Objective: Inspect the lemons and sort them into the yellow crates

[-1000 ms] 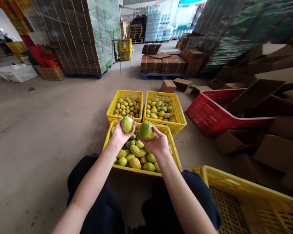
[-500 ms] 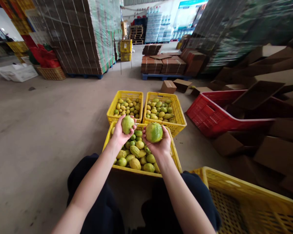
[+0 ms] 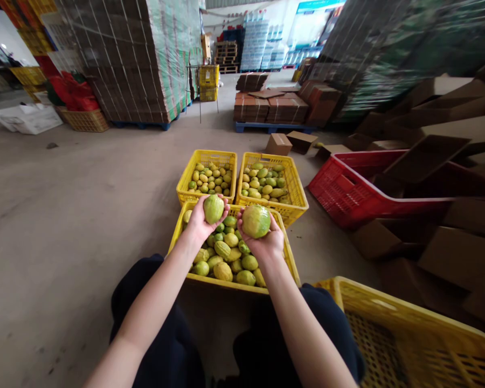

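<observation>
Above the near yellow crate [image 3: 230,286], my left hand [image 3: 198,220] holds a green-yellow fruit [image 3: 214,209], with its fingers curled around the far side. To its right, my right hand [image 3: 270,241] cups a larger, shiny green and yellow fruit [image 3: 256,221] from beneath. The two fruits are apart. Several green and yellow fruits [image 3: 223,271] fill the near crate below my hands. Two more yellow crates stand just beyond, a left one [image 3: 181,186] and a right one [image 3: 301,196], both with smaller-looking fruits inside.
A red crate [image 3: 335,188] with cardboard in it stands to the right, among loose cardboard boxes [image 3: 448,258]. Another yellow crate [image 3: 412,318] is at the lower right. Flattened cartons lie on a blue pallet [image 3: 270,128] ahead. Wrapped stacks [image 3: 121,59] rise behind.
The fruit in my left hand has turned and moved slightly right and down. The fruit in my right hand has turned, showing more yellow on top. Both hands still hold their fruits.
</observation>
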### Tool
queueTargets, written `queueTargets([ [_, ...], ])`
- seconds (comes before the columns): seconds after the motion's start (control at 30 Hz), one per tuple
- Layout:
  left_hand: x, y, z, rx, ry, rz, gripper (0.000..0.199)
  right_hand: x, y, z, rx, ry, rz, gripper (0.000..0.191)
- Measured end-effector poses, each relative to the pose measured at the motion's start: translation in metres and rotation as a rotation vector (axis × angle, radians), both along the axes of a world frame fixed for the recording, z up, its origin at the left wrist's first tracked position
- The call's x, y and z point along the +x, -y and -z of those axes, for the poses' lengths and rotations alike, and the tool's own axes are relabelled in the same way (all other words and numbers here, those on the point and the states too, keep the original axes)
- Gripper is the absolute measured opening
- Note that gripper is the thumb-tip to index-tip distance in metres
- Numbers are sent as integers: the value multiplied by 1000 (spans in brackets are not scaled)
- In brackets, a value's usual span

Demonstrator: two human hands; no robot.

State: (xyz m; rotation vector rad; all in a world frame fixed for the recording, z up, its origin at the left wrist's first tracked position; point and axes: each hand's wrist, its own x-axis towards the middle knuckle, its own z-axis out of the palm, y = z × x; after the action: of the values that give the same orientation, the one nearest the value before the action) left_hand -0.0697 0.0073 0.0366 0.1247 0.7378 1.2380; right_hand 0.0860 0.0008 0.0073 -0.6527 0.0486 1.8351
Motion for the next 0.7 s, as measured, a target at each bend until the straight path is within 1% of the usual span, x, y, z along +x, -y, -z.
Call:
queueTargets([
  [0.13,1,-1,-1,-35,5,-35,29,-2,1,-2,67,38,-1,36],
  [0.23,1,-2,2,-32,-8,-40,28,-4,2,-7,86,122,1,34],
  [0.37,1,-2,7,-43,-7,-101,20,-8,4,-10,50,223,122,11],
  [0.4,0,-2,8,-43,9,-112,19,-8,5,-10,32,224,128,8],
  [0.5,0,-2,6,-18,39,-119,16,-8,5,-10,-31,210,65,8],
  [0.57,1,-1,5,3,21,-103,15,-7,4,-7,-80,211,21,8],
  [0.63,2,-1,5,0,-5,-80,15,-6,1,-1,-129,198,-18,9],
  [0.7,3,-1,6,-27,-7,-57,18,-4,-3,9,-142,167,-52,14],
])
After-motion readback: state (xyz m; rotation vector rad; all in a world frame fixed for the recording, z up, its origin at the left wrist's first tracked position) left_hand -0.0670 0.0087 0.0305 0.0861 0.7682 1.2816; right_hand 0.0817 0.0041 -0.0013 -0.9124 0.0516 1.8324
